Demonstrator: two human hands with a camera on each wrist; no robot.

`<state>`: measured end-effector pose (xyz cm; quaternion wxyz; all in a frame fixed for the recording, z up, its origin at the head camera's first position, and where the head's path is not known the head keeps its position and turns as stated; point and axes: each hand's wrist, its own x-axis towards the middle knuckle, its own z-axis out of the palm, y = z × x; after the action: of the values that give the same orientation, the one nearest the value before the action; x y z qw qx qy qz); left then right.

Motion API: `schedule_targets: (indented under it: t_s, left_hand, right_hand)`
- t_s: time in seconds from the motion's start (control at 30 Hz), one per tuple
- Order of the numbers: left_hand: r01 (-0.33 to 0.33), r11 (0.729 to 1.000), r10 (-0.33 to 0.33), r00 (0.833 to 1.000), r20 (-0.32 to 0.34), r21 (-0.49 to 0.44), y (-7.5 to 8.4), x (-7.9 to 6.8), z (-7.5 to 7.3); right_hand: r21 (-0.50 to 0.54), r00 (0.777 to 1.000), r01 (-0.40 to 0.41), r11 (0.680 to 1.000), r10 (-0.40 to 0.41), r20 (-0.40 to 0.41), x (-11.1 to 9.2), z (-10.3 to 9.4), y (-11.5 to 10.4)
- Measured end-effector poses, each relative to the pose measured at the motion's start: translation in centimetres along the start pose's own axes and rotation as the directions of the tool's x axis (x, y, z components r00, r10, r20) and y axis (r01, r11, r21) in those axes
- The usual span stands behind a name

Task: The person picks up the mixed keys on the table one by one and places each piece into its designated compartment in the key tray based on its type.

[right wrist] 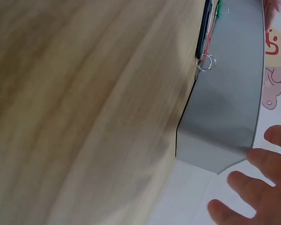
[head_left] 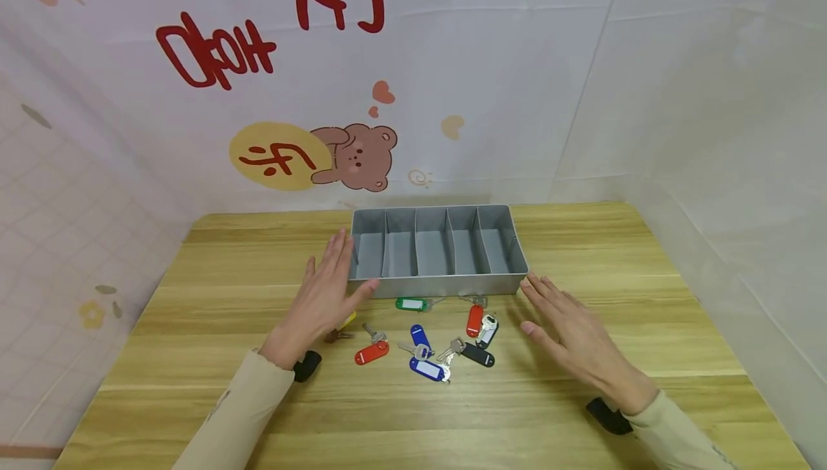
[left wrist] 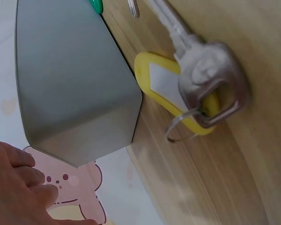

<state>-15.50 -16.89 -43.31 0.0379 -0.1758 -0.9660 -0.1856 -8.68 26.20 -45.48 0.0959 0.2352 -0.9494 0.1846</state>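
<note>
Two hands flank the grey tray, which stands near the far edge of the surface, its long axis running left to right, from one hand to the other. Its short left end lies alongside the fingers of the left hand, which are straight, close together and aimed forward, with the thumb spread away in front of the near wall. Its near right corner lies just ahead of, and to the left of, the fingers of the right hand, also straight, slightly spread, thumb apart. Of the two, the left seems nearer, overlapping the tray's edge in the head view, while the right comes only to the corner; whether either touches cannot be told. Neither pinches anything. Tagged keys lie before the tray, between the hands, one yellow tag closest to the left.
</note>
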Motion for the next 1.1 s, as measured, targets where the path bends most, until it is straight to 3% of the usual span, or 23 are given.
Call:
schedule_targets:
  t_s: [0.3, 0.53, 1.1]
  left_hand:
    - [0.036, 0.999, -0.035, 0.999, 0.035, -0.025, -0.9, 0.9, 0.5]
    - [0.028, 0.999, -0.027, 0.998, 0.053, -0.035, -1.3, 1.1, 1.0]
    - [0.027, 0.999, -0.025, 0.999, 0.045, -0.042, -1.3, 1.2, 1.3]
  right_hand:
    - [0.029, 1.0, 0.023, 0.999, -0.023, -0.021, 0.2, 0.2, -0.3]
    - [0.086, 0.996, 0.088, 0.992, -0.086, -0.027, 0.4, 0.7, -0.3]
    - [0.269, 0.984, 0.138, 0.953, -0.163, 0.072, 2.7, 2.5, 0.3]
